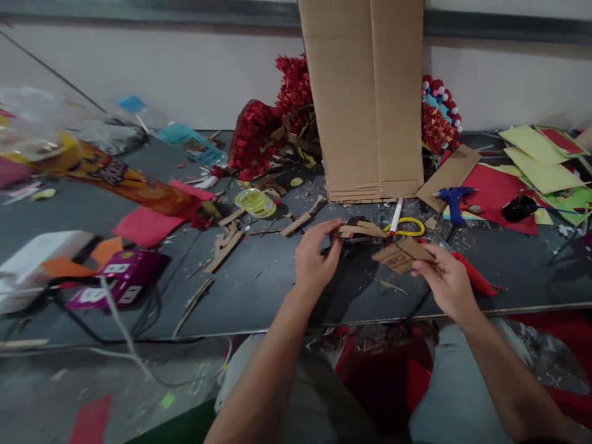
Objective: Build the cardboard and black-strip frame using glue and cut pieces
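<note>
My left hand (317, 256) is closed at its fingertips on the end of a curved cardboard strip piece (363, 229), just above the dark table. Part of that piece is hidden behind the fingers. In my right hand (446, 280) a small cardboard piece (401, 256) with dark printed marks is pinched between thumb and fingers, tilted. Close behind it lie a yellow-handled tool (411, 227), its far part covered, and a white marker (396, 214). A red object (476, 276) rests on the table beside my right hand.
A tall cardboard sheet (370, 105) stands upright at the back. A blue glue gun (456, 200) and coloured papers (546, 157) lie right. To the left are a yellow tub (256, 202), an orange bottle (134, 179), a purple power strip (120, 277) with cables, and cardboard scraps (226, 246).
</note>
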A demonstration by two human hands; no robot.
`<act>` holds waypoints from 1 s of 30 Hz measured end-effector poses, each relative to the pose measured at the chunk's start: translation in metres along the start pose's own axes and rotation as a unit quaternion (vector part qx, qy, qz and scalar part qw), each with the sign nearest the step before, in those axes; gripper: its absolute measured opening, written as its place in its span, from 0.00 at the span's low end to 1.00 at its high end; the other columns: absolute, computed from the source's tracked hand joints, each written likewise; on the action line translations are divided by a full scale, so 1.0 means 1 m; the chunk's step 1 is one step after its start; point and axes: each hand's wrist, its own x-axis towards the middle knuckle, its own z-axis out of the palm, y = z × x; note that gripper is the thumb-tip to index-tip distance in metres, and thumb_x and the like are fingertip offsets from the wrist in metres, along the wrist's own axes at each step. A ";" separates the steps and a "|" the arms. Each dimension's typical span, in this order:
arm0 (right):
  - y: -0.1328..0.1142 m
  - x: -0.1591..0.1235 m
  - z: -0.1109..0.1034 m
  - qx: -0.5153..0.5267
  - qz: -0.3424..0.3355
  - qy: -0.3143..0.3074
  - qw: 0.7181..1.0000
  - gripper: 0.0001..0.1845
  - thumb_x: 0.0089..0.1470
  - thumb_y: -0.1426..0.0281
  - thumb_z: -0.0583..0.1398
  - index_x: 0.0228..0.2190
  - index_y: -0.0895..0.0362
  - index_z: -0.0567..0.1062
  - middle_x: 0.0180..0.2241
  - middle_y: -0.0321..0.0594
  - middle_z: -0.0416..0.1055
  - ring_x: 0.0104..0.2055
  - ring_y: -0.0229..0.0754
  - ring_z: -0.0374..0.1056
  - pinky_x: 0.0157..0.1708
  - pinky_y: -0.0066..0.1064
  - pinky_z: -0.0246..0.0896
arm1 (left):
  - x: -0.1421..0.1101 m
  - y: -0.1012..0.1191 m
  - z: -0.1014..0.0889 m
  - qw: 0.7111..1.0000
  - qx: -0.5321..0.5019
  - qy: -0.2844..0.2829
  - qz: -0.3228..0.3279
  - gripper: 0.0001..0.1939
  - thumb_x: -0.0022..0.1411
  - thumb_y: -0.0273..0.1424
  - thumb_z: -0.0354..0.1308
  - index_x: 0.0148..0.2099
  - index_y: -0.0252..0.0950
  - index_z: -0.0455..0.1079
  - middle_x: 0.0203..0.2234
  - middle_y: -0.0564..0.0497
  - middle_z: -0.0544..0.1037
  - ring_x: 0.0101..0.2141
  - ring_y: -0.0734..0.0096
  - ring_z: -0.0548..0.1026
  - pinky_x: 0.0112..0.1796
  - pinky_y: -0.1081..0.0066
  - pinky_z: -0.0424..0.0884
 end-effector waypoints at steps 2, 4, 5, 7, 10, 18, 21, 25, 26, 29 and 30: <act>0.001 0.003 -0.001 0.056 0.007 0.008 0.998 0.18 0.54 0.58 0.60 0.43 0.54 0.71 0.39 0.40 0.76 0.35 0.37 0.74 0.34 0.28 0.72 | -0.002 0.007 -0.003 1.000 0.009 0.018 0.001 0.13 0.60 0.29 0.53 0.46 0.36 0.72 0.43 0.44 0.78 0.46 0.62 0.75 0.50 0.59 0.69; 0.000 0.005 -0.002 0.073 0.005 0.021 0.997 0.18 0.52 0.58 0.61 0.41 0.54 0.70 0.37 0.39 0.76 0.35 0.37 0.74 0.34 0.28 0.72 | -0.007 0.016 -0.005 0.999 0.017 0.047 0.010 0.14 0.59 0.30 0.54 0.48 0.37 0.71 0.46 0.43 0.76 0.50 0.60 0.72 0.53 0.56 0.65; 0.000 0.005 -0.002 0.071 0.003 0.027 0.997 0.17 0.51 0.58 0.63 0.39 0.54 0.70 0.35 0.38 0.77 0.33 0.36 0.74 0.33 0.28 0.72 | -0.010 0.021 -0.006 0.998 0.010 0.060 0.019 0.15 0.60 0.31 0.54 0.49 0.37 0.70 0.49 0.42 0.74 0.52 0.59 0.70 0.55 0.55 0.64; -0.002 0.003 -0.003 0.056 -0.004 0.027 0.998 0.14 0.49 0.60 0.64 0.35 0.54 0.70 0.30 0.35 0.76 0.29 0.36 0.74 0.31 0.27 0.71 | -0.018 0.032 -0.006 0.996 -0.052 0.062 0.041 0.17 0.60 0.35 0.54 0.52 0.38 0.68 0.51 0.42 0.72 0.54 0.58 0.69 0.53 0.56 0.66; -0.007 -0.001 -0.002 0.037 -0.039 0.002 0.999 0.10 0.49 0.64 0.65 0.32 0.54 0.71 0.29 0.35 0.77 0.31 0.37 0.75 0.33 0.27 0.72 | -0.032 0.047 -0.001 0.975 -0.216 -0.002 0.055 0.28 0.58 0.40 0.59 0.59 0.39 0.61 0.52 0.39 0.72 0.49 0.58 0.73 0.44 0.61 0.73; -0.012 -0.006 -0.005 0.047 -0.122 -0.044 0.990 0.04 0.51 0.71 0.64 0.33 0.53 0.76 0.35 0.36 0.79 0.37 0.38 0.76 0.36 0.27 0.74 | -0.033 0.066 -0.002 0.953 -0.292 -0.079 0.024 0.06 0.60 0.27 0.57 0.38 0.38 0.75 0.32 0.47 0.82 0.33 0.69 0.80 0.34 0.70 0.76; -0.010 -0.007 -0.008 0.036 -0.106 -0.048 0.993 0.04 0.54 0.70 0.61 0.35 0.53 0.76 0.37 0.37 0.79 0.40 0.38 0.76 0.36 0.28 0.74 | -0.030 0.064 -0.004 0.956 -0.286 -0.068 0.017 0.06 0.60 0.28 0.56 0.38 0.38 0.75 0.32 0.47 0.82 0.34 0.68 0.80 0.35 0.69 0.76; -0.012 -0.007 -0.011 0.025 -0.119 -0.058 0.991 0.04 0.56 0.70 0.59 0.34 0.53 0.75 0.38 0.38 0.79 0.43 0.39 0.75 0.38 0.29 0.73 | -0.030 0.061 -0.003 0.953 -0.294 -0.064 0.036 0.09 0.60 0.24 0.56 0.40 0.39 0.74 0.34 0.48 0.82 0.35 0.68 0.80 0.36 0.69 0.76; -0.013 -0.007 -0.011 0.024 -0.118 -0.061 0.991 0.04 0.56 0.70 0.59 0.34 0.53 0.75 0.38 0.38 0.79 0.43 0.38 0.75 0.39 0.30 0.73 | -0.031 0.061 -0.002 0.953 -0.292 -0.064 0.038 0.09 0.59 0.24 0.55 0.40 0.39 0.74 0.34 0.48 0.82 0.35 0.68 0.80 0.36 0.69 0.77; -0.017 -0.006 -0.011 0.042 -0.080 -0.074 0.993 0.05 0.57 0.66 0.59 0.33 0.54 0.74 0.37 0.39 0.78 0.41 0.38 0.75 0.38 0.30 0.72 | -0.032 0.060 -0.001 0.956 -0.282 -0.070 0.034 0.08 0.60 0.25 0.55 0.40 0.38 0.74 0.34 0.46 0.82 0.35 0.66 0.80 0.36 0.67 0.77; -0.018 -0.006 -0.011 0.054 -0.063 -0.078 0.993 0.06 0.56 0.64 0.59 0.32 0.54 0.73 0.37 0.39 0.78 0.40 0.38 0.75 0.37 0.29 0.72 | -0.033 0.060 -0.001 0.956 -0.282 -0.072 0.033 0.08 0.60 0.26 0.55 0.40 0.38 0.74 0.34 0.46 0.82 0.35 0.66 0.80 0.36 0.67 0.77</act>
